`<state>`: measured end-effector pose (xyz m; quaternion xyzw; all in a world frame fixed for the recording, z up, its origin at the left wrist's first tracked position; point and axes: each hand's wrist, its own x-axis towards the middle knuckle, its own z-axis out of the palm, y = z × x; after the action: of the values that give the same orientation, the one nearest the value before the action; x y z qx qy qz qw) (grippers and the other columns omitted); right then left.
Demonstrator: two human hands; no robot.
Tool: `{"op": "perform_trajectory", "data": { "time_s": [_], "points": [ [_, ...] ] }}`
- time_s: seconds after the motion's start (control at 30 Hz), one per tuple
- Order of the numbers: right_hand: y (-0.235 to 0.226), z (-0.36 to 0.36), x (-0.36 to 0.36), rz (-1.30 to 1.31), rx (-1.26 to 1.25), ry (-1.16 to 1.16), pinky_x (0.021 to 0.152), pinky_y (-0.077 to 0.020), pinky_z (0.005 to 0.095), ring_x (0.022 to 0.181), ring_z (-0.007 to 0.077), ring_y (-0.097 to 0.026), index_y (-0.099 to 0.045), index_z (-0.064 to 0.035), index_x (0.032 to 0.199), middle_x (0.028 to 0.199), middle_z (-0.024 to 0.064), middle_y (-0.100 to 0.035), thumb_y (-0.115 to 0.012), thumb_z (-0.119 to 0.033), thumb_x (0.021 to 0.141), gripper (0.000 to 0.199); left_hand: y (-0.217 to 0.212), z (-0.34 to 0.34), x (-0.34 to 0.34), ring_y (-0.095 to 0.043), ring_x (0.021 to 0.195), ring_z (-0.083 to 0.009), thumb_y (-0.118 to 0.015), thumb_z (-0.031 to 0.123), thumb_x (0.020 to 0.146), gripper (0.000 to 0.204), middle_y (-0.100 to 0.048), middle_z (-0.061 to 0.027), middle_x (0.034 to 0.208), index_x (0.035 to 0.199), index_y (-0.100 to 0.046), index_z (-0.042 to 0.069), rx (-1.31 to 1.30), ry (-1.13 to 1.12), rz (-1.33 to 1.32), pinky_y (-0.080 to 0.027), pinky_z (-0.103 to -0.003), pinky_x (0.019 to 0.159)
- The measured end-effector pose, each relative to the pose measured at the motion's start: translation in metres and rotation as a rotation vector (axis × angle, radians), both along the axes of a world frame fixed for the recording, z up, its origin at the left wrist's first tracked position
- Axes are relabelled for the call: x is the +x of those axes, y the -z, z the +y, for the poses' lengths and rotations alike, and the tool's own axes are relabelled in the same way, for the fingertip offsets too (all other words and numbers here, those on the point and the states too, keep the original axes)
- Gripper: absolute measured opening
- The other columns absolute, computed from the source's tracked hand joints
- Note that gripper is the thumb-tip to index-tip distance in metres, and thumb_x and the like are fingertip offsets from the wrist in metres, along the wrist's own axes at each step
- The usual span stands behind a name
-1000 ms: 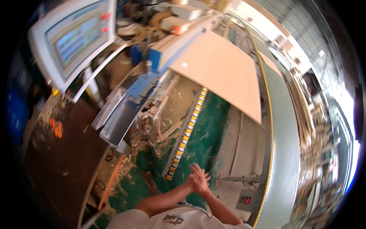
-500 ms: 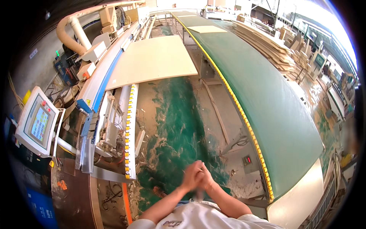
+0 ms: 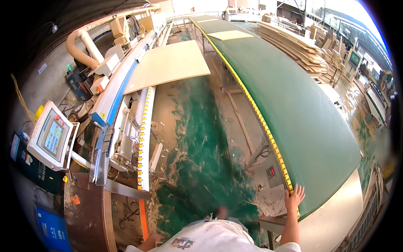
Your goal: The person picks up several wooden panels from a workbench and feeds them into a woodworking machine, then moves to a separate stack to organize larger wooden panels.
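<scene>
My right hand [image 3: 295, 196] lies on the near end of a long green conveyor belt [image 3: 289, 113], at its yellow roller edge [image 3: 273, 145]. Its fingers are spread and it holds nothing. My left arm is low at the bottom edge, where only a small part of my left hand [image 3: 153, 240] shows beside my shirt; its fingers cannot be made out. Ahead on the left, a large light-brown board [image 3: 172, 65] lies flat at the machine with the blue rail [image 3: 117, 96], its right side overhanging the floor.
A control panel with a touchscreen [image 3: 52, 136] stands at the left, above a brown bench top [image 3: 84, 218]. A smaller board [image 3: 230, 35] rests far along the belt. Stacked boards [image 3: 294, 48] stand beyond it. Dusty green floor [image 3: 197, 138] runs between machine and belt.
My hands were clasped together in front of me and have parted. The right moved right onto the belt's edge; the left dropped to the lower left. The large board has shifted slightly farther away.
</scene>
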<state>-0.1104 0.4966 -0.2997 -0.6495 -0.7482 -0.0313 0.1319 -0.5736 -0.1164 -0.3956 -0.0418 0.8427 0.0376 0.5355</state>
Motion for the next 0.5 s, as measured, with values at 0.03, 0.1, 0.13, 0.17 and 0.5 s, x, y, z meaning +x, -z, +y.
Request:
{"op": "perform_trajectory", "data": {
  "time_s": [0.03,0.1,0.13,0.17,0.5],
  "points": [
    [0.005,-0.008,0.011,0.01,-0.029,-0.001,0.118,-0.0217,0.0575,0.145,0.0384,-0.031,-0.045,-0.0063,0.144,0.147,0.017,-0.045,-0.069,-0.037,0.087,0.069,0.005,0.006,0.011,-0.068,0.099,-0.027,-0.061,0.05,0.091,0.055,-0.071,-0.015,0.113,0.116,-0.07,0.002,0.031,-0.016,-0.039,-0.052,-0.04,0.085],
    [0.009,-0.025,0.034,0.025,-0.092,0.02,0.118,-0.0223,0.0578,0.144,0.0386,-0.031,-0.044,-0.005,0.143,0.147,0.0163,-0.045,-0.069,-0.037,0.087,0.069,0.01,0.044,0.03,-0.068,0.1,-0.0243,-0.067,0.048,0.089,0.053,-0.071,-0.0127,0.112,0.114,-0.071,0.001,0.108,-0.048,-0.068,-0.053,-0.039,0.083],
    [0.013,-0.024,0.039,0.018,-0.073,0.0,0.117,-0.0227,0.0578,0.144,0.0383,-0.032,-0.044,-0.0046,0.143,0.147,0.0163,-0.045,-0.069,-0.037,0.087,0.069,0.009,0.064,0.036,-0.068,0.101,-0.023,-0.071,0.046,0.088,0.052,-0.072,-0.0116,0.112,0.113,-0.071,0.0,0.158,-0.085,-0.033,-0.054,-0.039,0.081],
    [0.017,-0.02,0.03,0.026,-0.061,-0.049,0.117,-0.023,0.0578,0.144,0.0381,-0.032,-0.044,-0.0042,0.143,0.147,0.0163,-0.044,-0.069,-0.036,0.087,0.068,0.034,0.063,0.044,-0.069,0.09,-0.0245,-0.07,0.046,0.089,0.046,-0.073,-0.012,0.1,0.1,-0.075,0.002,0.27,-0.218,0.1,-0.054,-0.038,0.08],
    [0.019,-0.027,0.021,-0.002,0.101,-0.026,0.11,-0.0362,0.0461,0.133,0.0358,-0.046,-0.052,-0.0019,0.13,0.131,0.0162,-0.058,-0.067,-0.037,0.09,0.055,0.104,0.116,0.066,-0.073,0.09,-0.0252,-0.068,0.041,0.09,0.04,-0.076,-0.0112,0.087,0.1,-0.076,0.004,0.655,0.231,0.832,-0.054,-0.034,0.083]
  ]
}}
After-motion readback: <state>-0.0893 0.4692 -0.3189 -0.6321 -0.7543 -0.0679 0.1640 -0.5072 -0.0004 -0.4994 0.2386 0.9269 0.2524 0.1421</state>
